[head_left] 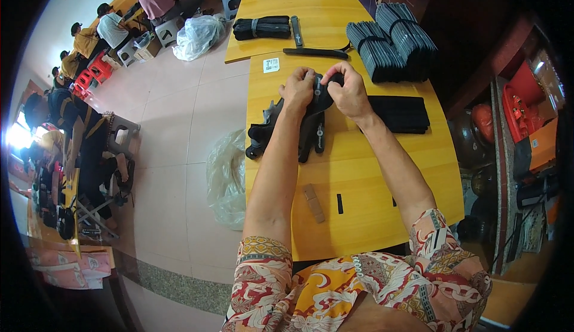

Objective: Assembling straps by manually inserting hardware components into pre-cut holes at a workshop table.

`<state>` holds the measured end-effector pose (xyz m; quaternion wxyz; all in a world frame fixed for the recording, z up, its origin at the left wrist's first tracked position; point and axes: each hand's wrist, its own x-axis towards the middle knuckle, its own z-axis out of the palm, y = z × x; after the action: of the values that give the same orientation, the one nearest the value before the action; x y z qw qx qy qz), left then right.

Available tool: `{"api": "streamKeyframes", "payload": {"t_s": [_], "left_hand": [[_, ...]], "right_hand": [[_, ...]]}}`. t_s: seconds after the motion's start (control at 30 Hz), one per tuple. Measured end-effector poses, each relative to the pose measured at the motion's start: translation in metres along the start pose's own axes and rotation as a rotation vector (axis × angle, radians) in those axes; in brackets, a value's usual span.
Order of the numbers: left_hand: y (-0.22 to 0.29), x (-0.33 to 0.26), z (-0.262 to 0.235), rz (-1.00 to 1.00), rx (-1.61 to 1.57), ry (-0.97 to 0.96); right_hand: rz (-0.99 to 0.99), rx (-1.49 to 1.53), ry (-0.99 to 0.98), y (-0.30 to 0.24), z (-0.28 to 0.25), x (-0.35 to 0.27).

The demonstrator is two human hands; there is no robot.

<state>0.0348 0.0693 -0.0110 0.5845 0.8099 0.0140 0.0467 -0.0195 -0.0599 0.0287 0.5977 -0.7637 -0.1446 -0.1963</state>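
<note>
Both hands are raised over the near yellow table [353, 188], working on a black strap-like piece [323, 102] with a pale mark. My left hand [299, 90] pinches its left side with curled fingers. On its right, my right hand [350, 92] grips the upper end, thumb and forefinger bent together. Under and left of my left hand lies a heap of curled black pieces [261, 133], partly hidden by the forearm. Flat black strips [320, 138] rest just below the held piece. A folded black stack [399, 114] lies right of my right hand.
Banded grey bundles [373, 48] stand at the far right. Beyond my hands are a long black strip [314, 52], a tied black bundle [261, 28] and a grey strip [296, 31]. Nearer lies a brown piece [313, 203]. A clear plastic bag [227, 179] sits left; people work farther left.
</note>
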Motion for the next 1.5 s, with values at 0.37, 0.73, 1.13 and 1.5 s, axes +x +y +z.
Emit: {"api": "streamKeyframes", "payload": {"t_s": [0.37,0.73,1.13,1.5], "left_hand": [[0.005,-0.014,-0.002,0.262,0.512,-0.153],[-0.003,-0.002,0.009,0.300,0.590,-0.181],[0.039,-0.087,0.017,0.374,-0.147,-0.263],[0.046,-0.285,-0.025,0.009,-0.519,-0.753]], "right_hand": [[-0.185,-0.109,-0.124,-0.045,-0.010,-0.058],[-0.766,0.165,-0.660,-0.146,-0.037,-0.174],[0.261,0.444,0.278,-0.107,-0.108,-0.174],[0.319,0.584,-0.086,-0.105,-0.087,-0.211]]}}
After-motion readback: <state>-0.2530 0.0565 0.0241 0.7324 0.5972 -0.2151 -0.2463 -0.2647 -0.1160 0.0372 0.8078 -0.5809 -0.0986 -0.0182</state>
